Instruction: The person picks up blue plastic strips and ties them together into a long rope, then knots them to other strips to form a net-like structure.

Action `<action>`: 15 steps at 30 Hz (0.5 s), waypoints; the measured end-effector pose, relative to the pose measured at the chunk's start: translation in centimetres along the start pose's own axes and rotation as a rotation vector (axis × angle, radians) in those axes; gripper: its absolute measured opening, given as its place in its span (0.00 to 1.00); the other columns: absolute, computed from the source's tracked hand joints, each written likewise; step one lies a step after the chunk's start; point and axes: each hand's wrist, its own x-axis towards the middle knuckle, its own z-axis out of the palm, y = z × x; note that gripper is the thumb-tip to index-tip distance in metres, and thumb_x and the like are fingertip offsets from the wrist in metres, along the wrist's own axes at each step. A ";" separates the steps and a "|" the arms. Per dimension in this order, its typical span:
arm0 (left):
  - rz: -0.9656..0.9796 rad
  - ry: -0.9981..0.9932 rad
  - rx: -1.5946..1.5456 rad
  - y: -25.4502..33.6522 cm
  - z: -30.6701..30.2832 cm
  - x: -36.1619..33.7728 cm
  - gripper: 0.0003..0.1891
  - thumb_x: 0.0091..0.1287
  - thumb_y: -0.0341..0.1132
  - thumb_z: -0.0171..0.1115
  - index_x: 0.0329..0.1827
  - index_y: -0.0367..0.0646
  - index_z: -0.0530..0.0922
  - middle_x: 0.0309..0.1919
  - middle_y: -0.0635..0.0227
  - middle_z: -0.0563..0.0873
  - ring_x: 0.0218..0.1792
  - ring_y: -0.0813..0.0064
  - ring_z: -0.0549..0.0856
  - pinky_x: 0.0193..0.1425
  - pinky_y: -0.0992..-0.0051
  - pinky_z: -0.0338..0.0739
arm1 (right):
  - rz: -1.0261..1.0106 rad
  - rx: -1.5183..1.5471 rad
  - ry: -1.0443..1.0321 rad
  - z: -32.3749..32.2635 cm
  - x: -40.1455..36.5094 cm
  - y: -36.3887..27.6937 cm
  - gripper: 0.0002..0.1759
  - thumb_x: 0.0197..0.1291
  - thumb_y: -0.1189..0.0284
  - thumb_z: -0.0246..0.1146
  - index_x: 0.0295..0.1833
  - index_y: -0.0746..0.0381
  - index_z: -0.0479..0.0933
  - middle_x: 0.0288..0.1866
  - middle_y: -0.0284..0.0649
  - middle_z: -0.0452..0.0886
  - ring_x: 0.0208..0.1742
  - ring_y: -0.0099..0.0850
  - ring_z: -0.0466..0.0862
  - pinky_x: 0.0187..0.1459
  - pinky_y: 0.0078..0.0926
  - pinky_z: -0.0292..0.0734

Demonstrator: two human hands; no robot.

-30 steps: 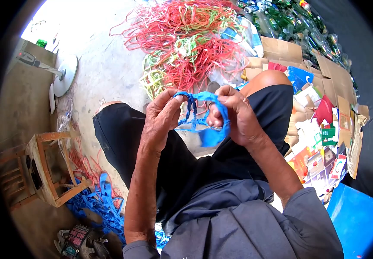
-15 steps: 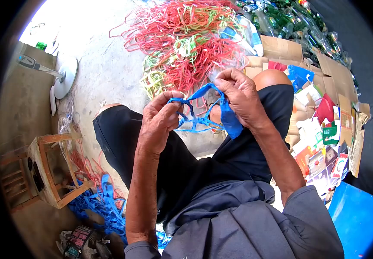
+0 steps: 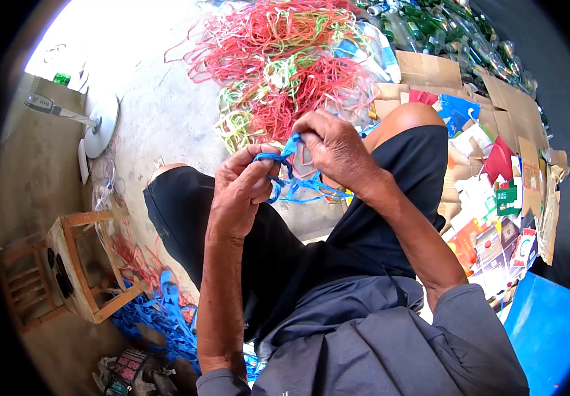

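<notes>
Between my two hands, above my lap, is a twisted blue strip [image 3: 289,156]. My left hand [image 3: 242,181] is closed on a loop of it, thumb against fingers. Close to its right, my right hand [image 3: 336,150] pinches the upper end, with the back of the hand toward the camera. Thinner light blue strands [image 3: 311,190] hang below the hands toward my right thigh. The fingertips of my right hand are partly hidden.
A heap of red and green straps [image 3: 285,66] lies ahead. Flattened cardboard [image 3: 429,70] and boxes are at the right, green bottles [image 3: 470,49] behind. At the left are a fan [image 3: 102,124], a wooden frame [image 3: 87,264] and blue strips [image 3: 159,317].
My right hand has moved left, closer to my left hand, and turned over. The wide blue flap that hung from it no longer shows. My left hand has barely moved.
</notes>
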 end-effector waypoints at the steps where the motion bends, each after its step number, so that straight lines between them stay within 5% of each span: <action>1: 0.001 -0.003 -0.003 0.1 0.0 0.0 0.12 0.75 0.28 0.60 0.57 0.32 0.81 0.37 0.64 0.85 0.18 0.94 0.63 0.22 0.88 0.55 | 0.002 0.059 -0.034 0.5 -0.3 0.3 0.08 0.64 0.82 0.63 0.48 0.64 0.80 0.40 0.45 0.83 0.44 0.41 0.86 0.47 0.34 0.81; 3: 0.002 -0.005 -0.013 0.1 0.0 0.0 0.12 0.75 0.28 0.60 0.57 0.32 0.81 0.37 0.64 0.85 0.18 0.94 0.63 0.22 0.89 0.55 | -0.004 0.146 -0.018 1.5 -1.0 0.2 0.05 0.64 0.80 0.62 0.43 0.64 0.82 0.39 0.47 0.83 0.42 0.44 0.87 0.45 0.38 0.81; 7: 0.012 -0.020 -0.009 0.1 -0.2 -0.1 0.12 0.76 0.28 0.60 0.58 0.31 0.81 0.38 0.63 0.86 0.18 0.95 0.64 0.21 0.89 0.54 | 0.284 0.578 -0.134 1.6 -2.3 -1.2 0.08 0.70 0.80 0.58 0.49 0.68 0.81 0.44 0.40 0.86 0.46 0.27 0.85 0.51 0.29 0.82; 10: 0.017 -0.027 -0.011 0.1 -0.2 -0.1 0.13 0.76 0.28 0.61 0.58 0.31 0.81 0.38 0.62 0.87 0.18 0.95 0.64 0.21 0.89 0.54 | 0.223 0.746 -0.293 1.2 -3.1 -1.3 0.10 0.71 0.79 0.58 0.53 0.68 0.79 0.46 0.38 0.86 0.47 0.24 0.85 0.53 0.27 0.82; 15: 0.020 -0.033 -0.015 0.1 0.0 -0.1 0.13 0.76 0.28 0.60 0.58 0.31 0.81 0.38 0.62 0.87 0.18 0.94 0.64 0.21 0.89 0.55 | 0.244 0.749 -0.183 2.5 -3.7 -1.4 0.25 0.66 0.76 0.71 0.65 0.65 0.70 0.41 0.34 0.83 0.40 0.21 0.82 0.45 0.24 0.81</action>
